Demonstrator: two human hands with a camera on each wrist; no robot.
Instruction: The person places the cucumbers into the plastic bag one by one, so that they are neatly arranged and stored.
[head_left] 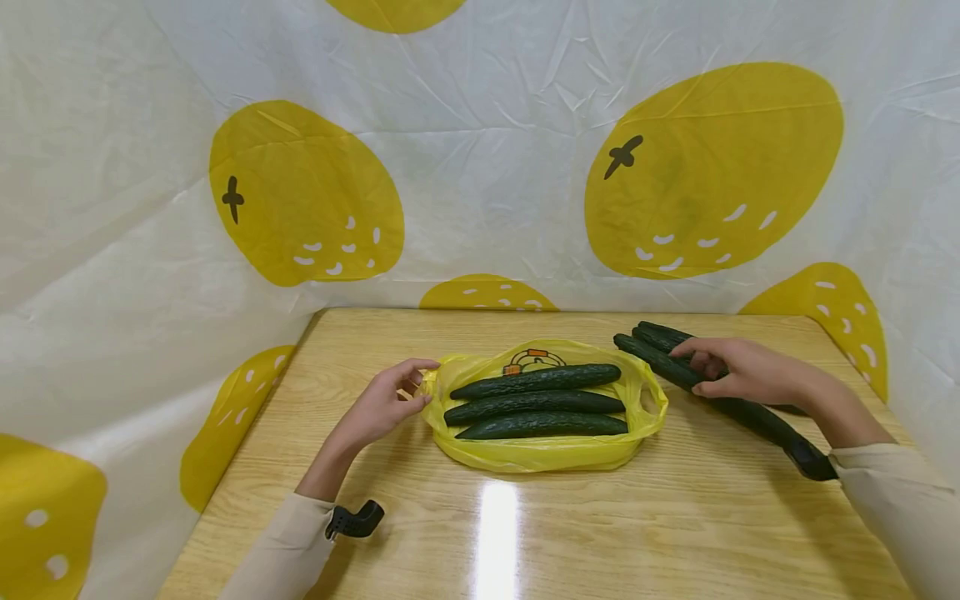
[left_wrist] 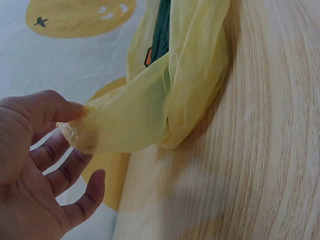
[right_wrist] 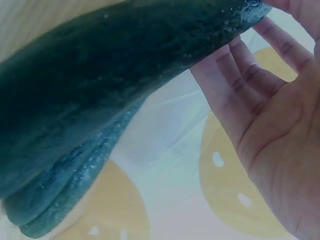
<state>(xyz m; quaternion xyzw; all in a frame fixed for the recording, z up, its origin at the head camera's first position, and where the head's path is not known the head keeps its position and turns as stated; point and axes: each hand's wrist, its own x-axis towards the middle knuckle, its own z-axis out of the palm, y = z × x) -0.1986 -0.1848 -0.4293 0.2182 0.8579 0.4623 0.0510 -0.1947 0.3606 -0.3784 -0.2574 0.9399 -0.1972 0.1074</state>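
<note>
Cucumber [head_left: 750,417] on counter [head_left: 615,533], right of yellow bag [head_left: 536,454], right hand [head_left: 753,371] half-curled around it, left hand [head_left: 381,408] pinching bag handle [left_wrist: 125,125]: apparently grasp step, next needing a steady grip.

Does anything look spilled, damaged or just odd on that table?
Nothing stands out. Three cucumbers lie side by side in the yellow bag, with no spill or damage visible. The left hand pinches the bag's handle; the right hand holds another cucumber.

Three bagged cucumbers [head_left: 536,405], three loose cucumbers [head_left: 660,363]: six in all. One yellow bag [head_left: 532,457], one wood-grain table [head_left: 405,554]. Two hands [head_left: 381,407], two sleeves [head_left: 285,546], two black wrist devices [head_left: 358,521].
</note>
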